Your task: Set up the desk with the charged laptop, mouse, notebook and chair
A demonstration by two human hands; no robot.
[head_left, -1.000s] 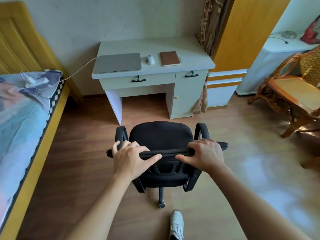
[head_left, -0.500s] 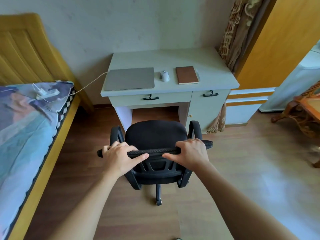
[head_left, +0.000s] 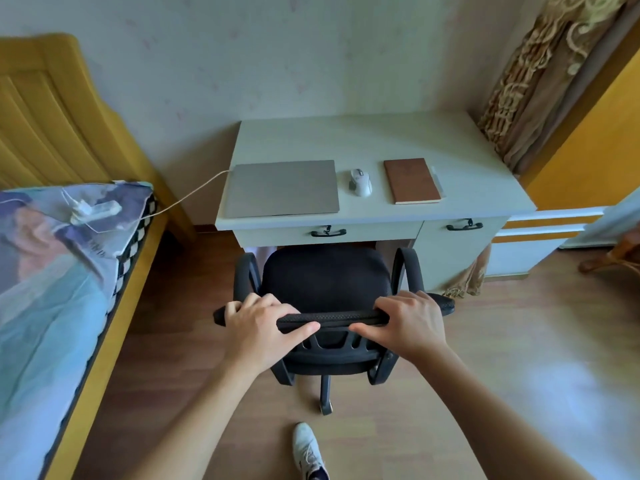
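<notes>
A black office chair (head_left: 327, 275) faces the white desk (head_left: 367, 140), its seat front just under the desk's front edge. My left hand (head_left: 259, 323) grips the top of the backrest on the left, and my right hand (head_left: 410, 322) grips it on the right. On the desk lie a closed grey laptop (head_left: 282, 188) with a white cable (head_left: 194, 194) plugged in, a white mouse (head_left: 361, 181) and a brown notebook (head_left: 411, 180).
A bed (head_left: 52, 289) with a yellow frame stands on the left, a white power strip (head_left: 95, 211) lying on it. A curtain (head_left: 540, 77) and an orange wardrobe (head_left: 588, 140) stand to the right of the desk. My white shoe (head_left: 308, 452) is on the wooden floor.
The chair has rolled forward toward the desk with both hands still on its backrest. The desk looks nearer, and the chair seat now reaches its front edge.
</notes>
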